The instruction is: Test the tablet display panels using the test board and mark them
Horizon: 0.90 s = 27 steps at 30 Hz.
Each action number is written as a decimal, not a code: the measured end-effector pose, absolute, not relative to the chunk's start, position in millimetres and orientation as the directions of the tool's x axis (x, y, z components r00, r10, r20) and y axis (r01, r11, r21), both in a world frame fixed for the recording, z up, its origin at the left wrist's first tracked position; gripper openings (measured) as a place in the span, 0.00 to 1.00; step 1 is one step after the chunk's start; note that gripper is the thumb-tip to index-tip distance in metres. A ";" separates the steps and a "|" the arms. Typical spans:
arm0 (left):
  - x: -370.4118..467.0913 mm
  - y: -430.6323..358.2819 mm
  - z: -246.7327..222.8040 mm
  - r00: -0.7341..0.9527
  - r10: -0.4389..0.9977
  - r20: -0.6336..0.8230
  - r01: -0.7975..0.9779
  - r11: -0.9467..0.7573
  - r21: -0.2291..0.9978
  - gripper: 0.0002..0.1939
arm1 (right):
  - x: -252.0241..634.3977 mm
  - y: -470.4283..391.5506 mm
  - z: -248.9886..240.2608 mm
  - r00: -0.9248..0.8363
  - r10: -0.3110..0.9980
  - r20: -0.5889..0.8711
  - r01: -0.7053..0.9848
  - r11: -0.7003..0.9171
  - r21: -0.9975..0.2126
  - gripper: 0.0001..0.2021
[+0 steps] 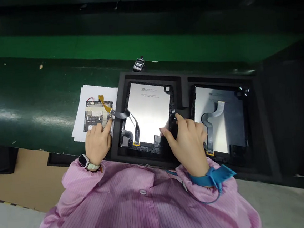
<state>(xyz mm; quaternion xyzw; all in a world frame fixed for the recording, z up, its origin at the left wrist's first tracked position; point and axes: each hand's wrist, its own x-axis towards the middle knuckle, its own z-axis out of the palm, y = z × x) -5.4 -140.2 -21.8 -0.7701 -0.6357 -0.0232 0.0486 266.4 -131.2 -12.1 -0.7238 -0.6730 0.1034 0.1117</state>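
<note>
**Rigid display panel, delicate ribbon cable**

Just left of the right hand, loosely spread at the panel edge. Probably light, slick, crackable; best held by the dark frame. Left hand ungripping, index extended at the circuit board.

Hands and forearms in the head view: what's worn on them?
No gloves on the left hand or right hand. Pink, finely striped sleeves. Left wrist: dark-faced watch, pale band. Right wrist: blue strap with a thin blue cord.
</note>
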 end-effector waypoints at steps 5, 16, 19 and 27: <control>-9.7 -138.5 -27.2 0.210 0.971 0.112 0.976 -0.203 -0.074 0.25 | 262.8 -128.2 -17.9 0.115 0.992 0.041 0.926 -0.093 -0.366 0.32; 35.9 -175.4 15.3 0.176 0.932 0.316 0.844 -0.308 0.439 0.19 | 243.3 -157.8 -4.0 0.027 0.991 0.132 0.846 0.047 -0.530 0.28; 57.3 -184.7 9.0 0.224 0.958 0.181 0.879 -0.278 0.387 0.25 | 241.0 -155.6 -2.5 0.087 0.994 0.058 0.703 -0.020 -0.711 0.29; 19.3 -163.0 42.7 0.149 0.985 -0.089 0.738 -0.051 0.673 0.21 | 233.3 -149.1 20.4 0.152 0.986 -0.069 0.093 -0.083 -0.992 0.32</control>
